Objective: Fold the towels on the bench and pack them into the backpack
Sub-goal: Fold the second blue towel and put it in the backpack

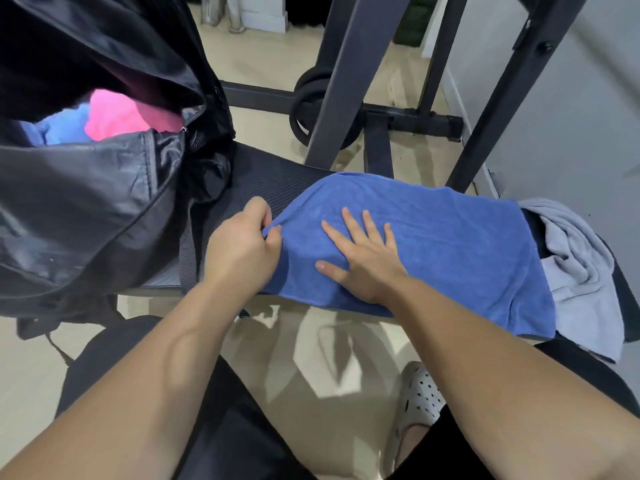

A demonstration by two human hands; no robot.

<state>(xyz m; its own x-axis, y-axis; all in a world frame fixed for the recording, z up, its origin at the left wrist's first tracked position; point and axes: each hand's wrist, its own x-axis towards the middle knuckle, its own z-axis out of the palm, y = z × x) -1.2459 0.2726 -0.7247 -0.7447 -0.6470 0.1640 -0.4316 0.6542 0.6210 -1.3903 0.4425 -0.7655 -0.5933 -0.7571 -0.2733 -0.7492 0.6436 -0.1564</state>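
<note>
At the left end of the bench [263,181] your black backpack [86,209] stands with its mouth open; a light blue towel [59,128] and a pink towel [128,117] already lie inside it, so I judge two towels packed, though how neatly they are folded cannot be told from here.

Just right of the backpack, your left hand [242,247] is pinched shut on the left edge of the blue towel [433,244], thumb and fingers closed on a bunched bit of the cloth; beside it your right hand [363,258] lies flat with fingers spread on top of the same towel, pressing it to the bench and gripping nothing.

That blue towel is spread across the middle of the bench, its near edge hanging over the bench's front edge; it looks laid out rather than folded, so the fold is, in my judgement, only starting.

At the right end of the bench a grey towel [581,271] lies crumpled, partly under the blue one's right edge and drooping over the front; it is untouched.

So what is left for you: fold the blue towel and pack it; then do the same with the grey one.
</note>
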